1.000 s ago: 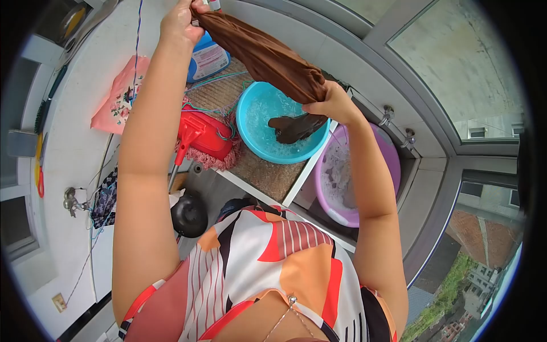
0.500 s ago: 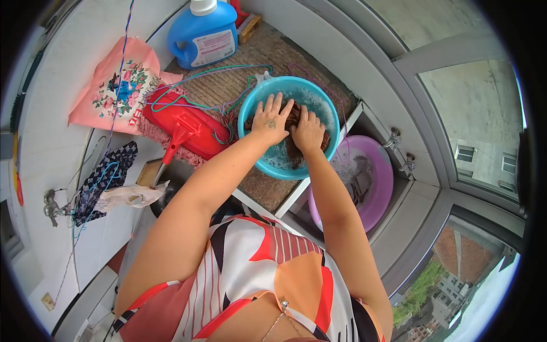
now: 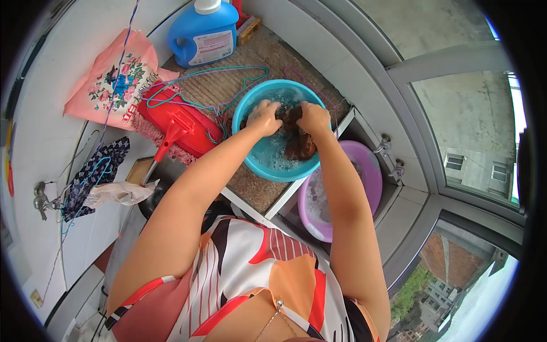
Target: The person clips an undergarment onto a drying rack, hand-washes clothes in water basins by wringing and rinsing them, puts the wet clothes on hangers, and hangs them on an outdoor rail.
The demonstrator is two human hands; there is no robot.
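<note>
A turquoise basin (image 3: 238, 112) of sudsy water stands on the counter with a wet brown cloth (image 3: 300, 147) in it. My right hand (image 3: 314, 118) is closed on the cloth at the basin's right side, its fingers pointing down into the dark folds. On the left side, my left hand (image 3: 264, 117) curls its fingers and thumb around a darker part of the cloth near the water. The fingertips of both hands are partly hidden by the cloth and the suds.
Right of the counter, a purple basin (image 3: 373, 171) with foamy water sits in a sink below two taps (image 3: 384, 143). A red mop head (image 3: 181, 122), thin wire hangers (image 3: 228, 69), a pink floral bag (image 3: 117, 85) and a blue detergent jug (image 3: 203, 35) lie or stand to the left and behind.
Both hands have gone from lying spread over the cloth to curled grips, and they are farther apart. The brown cloth has shifted and now hangs toward the basin's near right side.
</note>
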